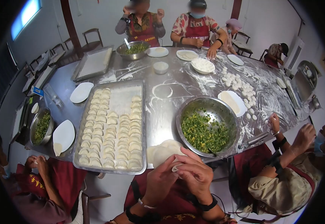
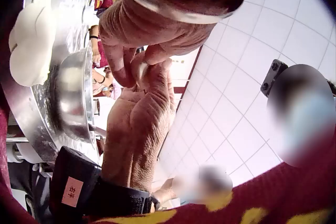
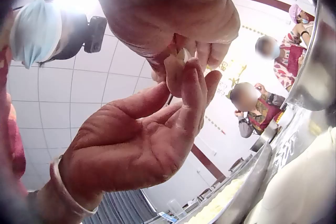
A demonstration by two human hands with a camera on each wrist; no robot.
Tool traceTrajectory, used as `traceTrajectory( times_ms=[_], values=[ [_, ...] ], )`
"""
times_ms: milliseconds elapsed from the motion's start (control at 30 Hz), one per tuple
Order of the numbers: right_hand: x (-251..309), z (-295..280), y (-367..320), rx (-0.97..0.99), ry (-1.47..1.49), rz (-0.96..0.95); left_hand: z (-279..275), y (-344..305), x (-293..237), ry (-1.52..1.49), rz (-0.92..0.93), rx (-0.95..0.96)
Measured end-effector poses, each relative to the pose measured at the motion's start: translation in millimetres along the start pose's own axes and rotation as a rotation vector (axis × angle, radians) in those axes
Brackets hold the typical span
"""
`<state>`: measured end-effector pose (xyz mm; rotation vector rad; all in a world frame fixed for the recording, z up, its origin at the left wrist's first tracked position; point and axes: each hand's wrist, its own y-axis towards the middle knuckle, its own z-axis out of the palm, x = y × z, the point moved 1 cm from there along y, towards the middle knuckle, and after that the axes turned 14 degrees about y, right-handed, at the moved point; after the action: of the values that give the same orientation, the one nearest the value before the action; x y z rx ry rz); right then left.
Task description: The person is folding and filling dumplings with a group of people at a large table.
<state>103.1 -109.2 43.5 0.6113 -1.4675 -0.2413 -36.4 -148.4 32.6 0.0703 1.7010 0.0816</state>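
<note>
Close to the table's near edge, my left hand (image 1: 159, 181) and right hand (image 1: 196, 172) meet around a small dumpling (image 1: 176, 168). In the right wrist view the pale folded dough of the dumpling (image 3: 175, 77) shows between the fingers of both hands. My left hand (image 3: 136, 140) pinches it from below in that view, and my right hand (image 3: 168, 11) grips its upper part. Fingers mostly cover the dumpling (image 2: 139, 69) in the left wrist view. Just beyond the hands lies a stack of round dough wrappers (image 1: 164, 150).
A metal tray (image 1: 144, 127) with rows of dumplings (image 1: 110, 130) stands to the left. On the right is a steel bowl (image 1: 222, 108) of green filling (image 1: 203, 130). Small dough pieces (image 1: 241, 87) lie on the floured table (image 1: 162, 119). Other people sit around it.
</note>
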Motion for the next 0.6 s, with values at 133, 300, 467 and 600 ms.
traceTrajectory(
  times_ms=[133, 300, 467, 600],
  values=[
    [-2.4, 0.9, 1.0, 0.023, -0.035, -0.016, -0.9, -1.0, 3.0, 0.095, 0.005, 0.029],
    [-2.6, -4.7, 1.7, 0.104, -0.078, 0.003, -4.2, 0.2, 2.6, -0.044, -0.068, 0.111],
    [9.8, -8.5, 14.9, 0.233, 0.048, 0.126, -1.0, 1.0, -5.5, -0.289, -0.139, 0.183],
    [11.5, -12.6, 22.1, 0.393, 0.09, 0.066, -8.8, -1.1, 1.1, -0.121, -0.191, 0.28]
  ],
)
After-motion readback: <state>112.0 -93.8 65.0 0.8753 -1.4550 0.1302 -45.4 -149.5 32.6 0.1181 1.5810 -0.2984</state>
